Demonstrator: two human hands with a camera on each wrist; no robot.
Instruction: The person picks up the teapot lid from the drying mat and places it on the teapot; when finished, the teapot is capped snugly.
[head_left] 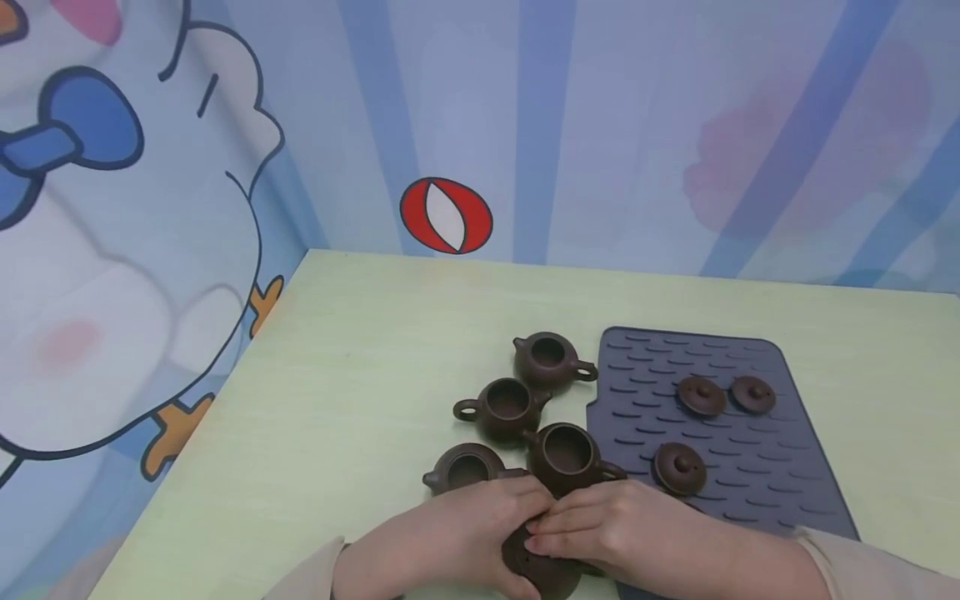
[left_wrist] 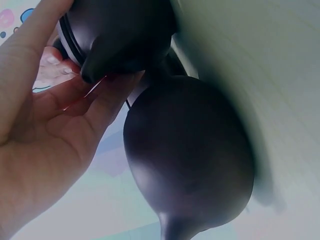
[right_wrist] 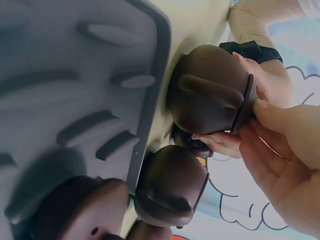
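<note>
A dark brown teapot (head_left: 553, 579) stands at the table's near edge, partly covered by both hands. My left hand (head_left: 457, 529) curls around its side and holds it; the left wrist view shows those fingers below the spout (left_wrist: 92, 62). With thumb and fingers, my right hand (head_left: 637, 533) pinches the lid (right_wrist: 245, 107), which sits at the teapot's mouth, opposite the left hand. Just beyond stand lidless teapots: one touching distance from the hands (head_left: 566, 479), another at the left (head_left: 465, 471), and two farther back (head_left: 506, 417) (head_left: 546, 367).
A dark grey ridged mat (head_left: 757, 458) lies on the pale green table (head_left: 337, 375) to the right. Three brown lids rest on it: a near lid (head_left: 678, 468), a far-left lid (head_left: 701, 396) and a far-right lid (head_left: 753, 394). Cartoon-printed walls (head_left: 622, 125) border the table.
</note>
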